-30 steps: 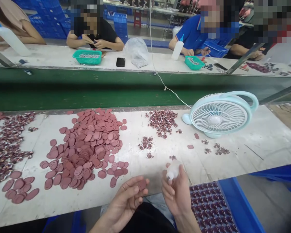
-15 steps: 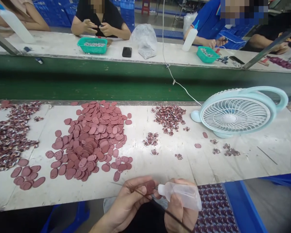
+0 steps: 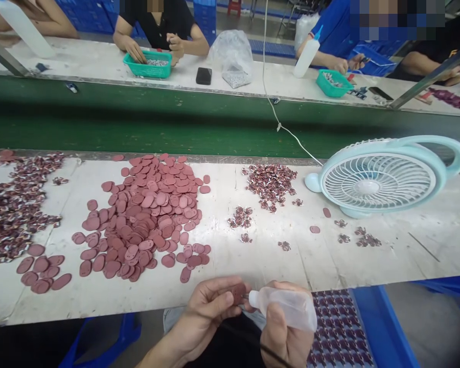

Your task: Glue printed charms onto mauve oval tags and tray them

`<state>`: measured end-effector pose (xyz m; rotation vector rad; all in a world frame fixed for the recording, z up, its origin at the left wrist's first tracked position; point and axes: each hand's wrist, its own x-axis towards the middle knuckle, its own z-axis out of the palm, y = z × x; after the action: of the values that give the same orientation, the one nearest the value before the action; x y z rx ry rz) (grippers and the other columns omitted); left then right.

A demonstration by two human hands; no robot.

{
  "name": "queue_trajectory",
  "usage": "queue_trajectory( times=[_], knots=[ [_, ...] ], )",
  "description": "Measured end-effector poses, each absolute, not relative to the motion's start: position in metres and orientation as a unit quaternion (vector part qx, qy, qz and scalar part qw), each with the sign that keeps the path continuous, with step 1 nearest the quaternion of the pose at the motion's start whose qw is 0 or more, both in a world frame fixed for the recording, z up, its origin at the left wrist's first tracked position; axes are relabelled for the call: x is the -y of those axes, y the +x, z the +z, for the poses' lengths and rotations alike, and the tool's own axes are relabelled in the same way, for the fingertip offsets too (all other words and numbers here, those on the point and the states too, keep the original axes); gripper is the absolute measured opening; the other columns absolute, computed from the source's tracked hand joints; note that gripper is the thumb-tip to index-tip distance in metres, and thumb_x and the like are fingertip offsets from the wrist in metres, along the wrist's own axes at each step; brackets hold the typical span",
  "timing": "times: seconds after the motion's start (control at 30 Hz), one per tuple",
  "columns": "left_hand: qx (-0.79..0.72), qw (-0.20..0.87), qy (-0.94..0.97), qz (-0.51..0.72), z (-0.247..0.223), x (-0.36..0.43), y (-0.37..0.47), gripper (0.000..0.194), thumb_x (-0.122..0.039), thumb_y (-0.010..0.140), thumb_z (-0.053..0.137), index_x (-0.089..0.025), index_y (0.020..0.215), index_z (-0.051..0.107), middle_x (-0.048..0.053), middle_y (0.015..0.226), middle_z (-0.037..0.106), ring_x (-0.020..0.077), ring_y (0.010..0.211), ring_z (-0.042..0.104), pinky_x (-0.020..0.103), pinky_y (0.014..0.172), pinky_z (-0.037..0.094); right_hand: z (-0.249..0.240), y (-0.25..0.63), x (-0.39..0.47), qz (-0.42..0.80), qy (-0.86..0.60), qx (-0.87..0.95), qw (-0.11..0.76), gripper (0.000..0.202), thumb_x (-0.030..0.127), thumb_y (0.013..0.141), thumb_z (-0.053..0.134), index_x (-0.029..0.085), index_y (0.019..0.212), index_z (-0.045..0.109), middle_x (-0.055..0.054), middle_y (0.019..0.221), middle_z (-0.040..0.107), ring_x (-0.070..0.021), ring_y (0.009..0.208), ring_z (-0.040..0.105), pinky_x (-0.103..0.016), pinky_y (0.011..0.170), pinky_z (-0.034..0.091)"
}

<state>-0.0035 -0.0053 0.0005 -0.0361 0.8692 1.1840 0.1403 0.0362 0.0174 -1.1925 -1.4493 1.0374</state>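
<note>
My left hand pinches a small reddish-brown oval piece just below the near table edge. My right hand grips a clear squeeze bottle, lying sideways with its nozzle tip touching the oval piece. A thin dark stick runs under my right hand. On the white table lies a big heap of the same oval pieces, and beyond my hands a smaller pile of patterned dark-red bits.
A pale blue desk fan stands at the right, its white cable running up. More patterned bits lie at far left. A blue tray of finished pieces sits under my right hand. Other people work across the green conveyor.
The bottle turned from upright in my right hand to lying sideways, its nozzle brought onto the oval piece in my left hand. The view tilted down slightly.
</note>
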Motion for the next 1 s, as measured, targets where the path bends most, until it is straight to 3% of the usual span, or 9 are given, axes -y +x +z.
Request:
queue_trajectory(
  times=[0.17, 0.3, 0.6, 0.73, 0.83, 0.9, 1.0],
  knots=[
    [-0.400, 0.742, -0.021, 0.538, 0.003, 0.006, -0.004, 0.032, -0.036, 0.075, 0.093, -0.022, 0.103, 0.086, 0.009, 0.108, 0.086, 0.0184, 0.087, 0.081, 0.020, 0.077, 0.060, 0.023, 0.138, -0.032, 0.467, -0.536, 0.489, 0.505, 0.020, 0.046, 0.092, 0.067, 0.035, 0.109, 0.063, -0.001, 0.076, 0.072, -0.0268, 0.060, 0.069, -0.044, 0.052, 0.060],
    [-0.403, 0.743, -0.029, 0.534, 0.003, 0.006, -0.004, 0.033, -0.038, 0.073, 0.095, -0.023, 0.101, 0.086, 0.009, 0.108, 0.086, 0.0191, 0.092, 0.081, 0.020, 0.078, 0.061, 0.022, 0.143, -0.032, 0.508, -0.526, 0.470, 0.494, 0.022, 0.046, 0.093, 0.065, 0.034, 0.111, 0.059, -0.002, 0.078, 0.072, -0.0294, 0.067, 0.071, -0.049, 0.060, 0.059],
    [-0.417, 0.741, -0.035, 0.525, 0.001, 0.006, -0.003, 0.037, -0.037, 0.071, 0.096, -0.022, 0.103, 0.085, 0.011, 0.110, 0.086, 0.0204, 0.102, 0.079, 0.021, 0.079, 0.061, 0.024, 0.143, -0.030, 0.457, -0.549, 0.502, 0.487, 0.030, 0.047, 0.085, 0.076, 0.034, 0.110, 0.065, 0.000, 0.086, 0.073, -0.0227, 0.070, 0.069, -0.040, 0.065, 0.061],
    [-0.414, 0.735, -0.032, 0.535, 0.000, 0.006, -0.004, 0.036, -0.036, 0.074, 0.094, -0.020, 0.105, 0.085, 0.012, 0.112, 0.085, 0.0214, 0.094, 0.081, 0.022, 0.079, 0.061, 0.017, 0.151, -0.054, 0.626, -0.498, 0.337, 0.497, 0.025, 0.052, 0.088, 0.071, 0.030, 0.098, 0.067, 0.003, 0.073, 0.068, -0.0178, 0.056, 0.064, -0.030, 0.049, 0.057],
    [-0.420, 0.727, -0.034, 0.542, -0.002, 0.006, -0.006, 0.033, -0.032, 0.077, 0.092, -0.019, 0.106, 0.084, 0.013, 0.115, 0.084, 0.0225, 0.099, 0.080, 0.023, 0.080, 0.061, 0.008, 0.160, -0.083, 0.789, -0.414, 0.133, 0.433, 0.033, 0.056, 0.090, 0.067, 0.025, 0.101, 0.068, 0.006, 0.067, 0.061, -0.0106, 0.052, 0.059, -0.016, 0.039, 0.046],
    [-0.419, 0.725, -0.033, 0.546, -0.003, 0.007, -0.008, 0.032, -0.031, 0.080, 0.090, -0.019, 0.108, 0.084, 0.014, 0.116, 0.084, 0.0224, 0.099, 0.080, 0.022, 0.080, 0.062, -0.001, 0.163, -0.096, 0.844, -0.366, 0.073, 0.386, 0.036, 0.054, 0.092, 0.066, 0.020, 0.103, 0.070, 0.008, 0.066, 0.054, -0.0055, 0.051, 0.050, -0.008, 0.037, 0.037],
    [-0.420, 0.718, -0.034, 0.554, -0.006, 0.008, -0.013, 0.032, -0.030, 0.081, 0.089, -0.018, 0.110, 0.083, 0.014, 0.116, 0.084, 0.0221, 0.099, 0.080, 0.022, 0.080, 0.062, -0.016, 0.159, -0.099, 0.864, -0.348, 0.084, 0.354, 0.038, 0.052, 0.095, 0.062, 0.016, 0.102, 0.072, 0.010, 0.064, 0.042, -0.0038, 0.049, 0.039, -0.005, 0.036, 0.026]
  ],
)
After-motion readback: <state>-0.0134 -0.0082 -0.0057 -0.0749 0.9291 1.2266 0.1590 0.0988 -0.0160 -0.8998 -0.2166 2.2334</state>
